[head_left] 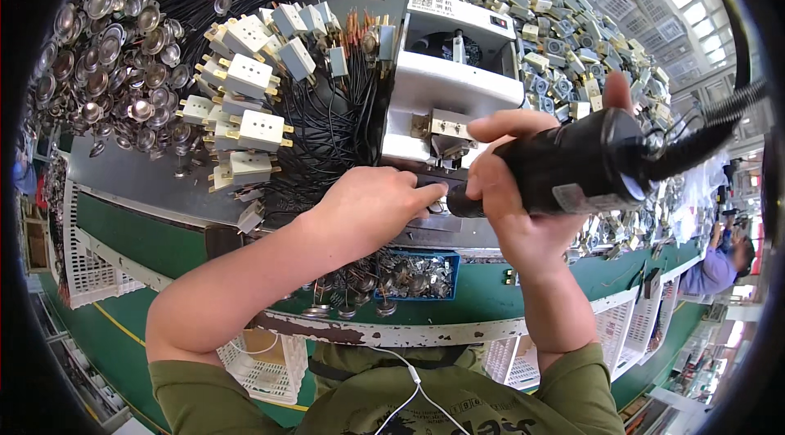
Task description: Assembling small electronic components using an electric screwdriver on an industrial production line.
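**Black power driver held level over a white fixture**

The right hand is wrapped tight around a black power screwdriver, fingers curled over its barrel and the thumb raised behind it. The tool's long axis lies almost level across the view, tilted a little: its nose points to the person's left and slightly down, toward the foot of a white box-shaped fixture, and its rear end points right, where a black ribbed hose leaves it and runs up to the picture's rim. The barrel looks like smooth, slightly glossy plastic with a pale label band near the back. The bit at the nose is hidden between the two hands.

The left hand lies knuckles-up just beside the nose, fingers bent down on something small at the fixture's base; what it presses or holds cannot be made out.

The fixture is glossy white with a dark round opening on top and a small metal bracket on its front. Left of it lie white rectangular terminal blocks with brass tabs and thin black wires, and farther left a heap of shiny round metal caps. Right of the fixture is a pile of grey and cream small parts. A blue tray of metal pieces sits at the green desk edge, partly covered by the left forearm.
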Available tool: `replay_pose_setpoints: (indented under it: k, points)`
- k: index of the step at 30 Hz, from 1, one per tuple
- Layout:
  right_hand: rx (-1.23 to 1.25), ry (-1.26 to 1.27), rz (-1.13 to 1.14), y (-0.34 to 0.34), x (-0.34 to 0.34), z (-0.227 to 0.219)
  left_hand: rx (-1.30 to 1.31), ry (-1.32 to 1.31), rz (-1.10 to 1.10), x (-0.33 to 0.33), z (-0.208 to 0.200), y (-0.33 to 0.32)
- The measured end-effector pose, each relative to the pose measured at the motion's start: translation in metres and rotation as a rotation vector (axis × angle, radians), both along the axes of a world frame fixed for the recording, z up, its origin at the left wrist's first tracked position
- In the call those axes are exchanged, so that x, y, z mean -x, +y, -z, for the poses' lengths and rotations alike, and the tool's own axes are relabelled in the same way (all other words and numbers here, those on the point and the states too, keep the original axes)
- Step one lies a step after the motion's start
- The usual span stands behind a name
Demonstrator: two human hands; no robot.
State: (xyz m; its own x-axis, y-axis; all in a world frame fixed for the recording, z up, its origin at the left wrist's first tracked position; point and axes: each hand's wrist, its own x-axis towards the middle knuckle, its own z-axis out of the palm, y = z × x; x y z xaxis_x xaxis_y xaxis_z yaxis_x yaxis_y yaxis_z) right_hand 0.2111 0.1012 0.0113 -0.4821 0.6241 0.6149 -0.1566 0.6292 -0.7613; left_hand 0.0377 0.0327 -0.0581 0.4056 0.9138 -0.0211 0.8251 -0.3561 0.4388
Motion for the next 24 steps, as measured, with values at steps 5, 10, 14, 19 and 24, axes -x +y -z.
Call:
replay_pose_setpoints:
  k: [5,10,14,19,24]
  points:
    - [0.026,0.271,0.050,-0.009,-0.011,-0.034,-0.444,0.090,0.064,-0.022,-0.008,-0.018]
    - [0.144,0.231,0.025,0.002,-0.007,-0.026,-0.289,0.184,0.490,-0.046,0.015,-0.025]
    - [0.114,0.243,0.065,0.000,-0.012,-0.032,-0.345,0.245,0.554,-0.047,0.025,-0.026]
    - [0.007,0.289,0.130,-0.006,-0.023,-0.050,-0.354,0.224,0.505,-0.044,0.017,-0.028]
    - [-0.046,0.398,0.157,0.009,0.004,-0.045,-0.309,0.318,0.557,-0.046,0.017,-0.027]
